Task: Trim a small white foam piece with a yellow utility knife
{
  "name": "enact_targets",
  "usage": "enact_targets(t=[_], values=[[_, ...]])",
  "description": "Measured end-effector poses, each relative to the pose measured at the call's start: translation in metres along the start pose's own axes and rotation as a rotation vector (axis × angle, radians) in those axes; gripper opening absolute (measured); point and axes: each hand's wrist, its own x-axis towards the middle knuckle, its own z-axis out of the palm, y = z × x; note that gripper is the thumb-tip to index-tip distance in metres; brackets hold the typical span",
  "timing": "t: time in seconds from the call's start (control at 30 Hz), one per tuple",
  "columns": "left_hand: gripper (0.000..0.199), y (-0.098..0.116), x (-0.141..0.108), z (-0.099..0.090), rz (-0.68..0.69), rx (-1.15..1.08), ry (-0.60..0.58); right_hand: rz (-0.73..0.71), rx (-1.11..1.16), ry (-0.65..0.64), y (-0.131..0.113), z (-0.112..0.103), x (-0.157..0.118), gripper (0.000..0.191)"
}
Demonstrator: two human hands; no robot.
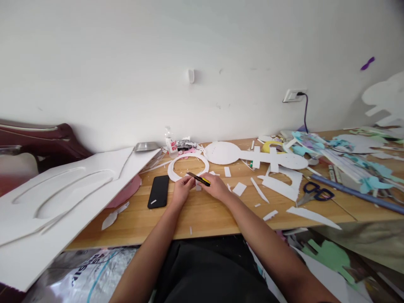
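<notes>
A white foam ring (170, 171) lies on the wooden table (208, 219) just beyond my hands. My right hand (214, 185) is closed around a black and yellow utility knife (203, 181), whose blade end points left over the near edge of the ring. Beside it, my left hand (184, 187) has its fingers pinched together at the ring's near edge; whatever lies between those fingertips is too small to make out. A small white piece shows on the table between the hands.
A black phone (158, 191) lies to the left, near a large white foam sheet (63, 202). To the right are scissors (315, 193), a white cutout (222, 152), a blue tube (350, 191) and foam scraps. A bottle (171, 145) stands near the wall.
</notes>
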Motion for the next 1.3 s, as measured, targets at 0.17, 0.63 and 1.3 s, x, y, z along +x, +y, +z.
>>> enact_targets(t=[0.17,0.63,1.3], values=[[0.032,-0.005,0.001,-0.001,-0.037,0.007,0.025,0.000,-0.053,0.027,0.000,0.001,-0.003,0.020],[0.036,-0.003,-0.004,0.007,-0.034,0.024,0.066,0.073,-0.196,0.053,-0.005,0.002,-0.007,0.022],[0.048,0.016,-0.022,0.033,0.010,-0.092,-0.004,0.235,0.126,0.140,0.006,-0.006,-0.005,0.037]])
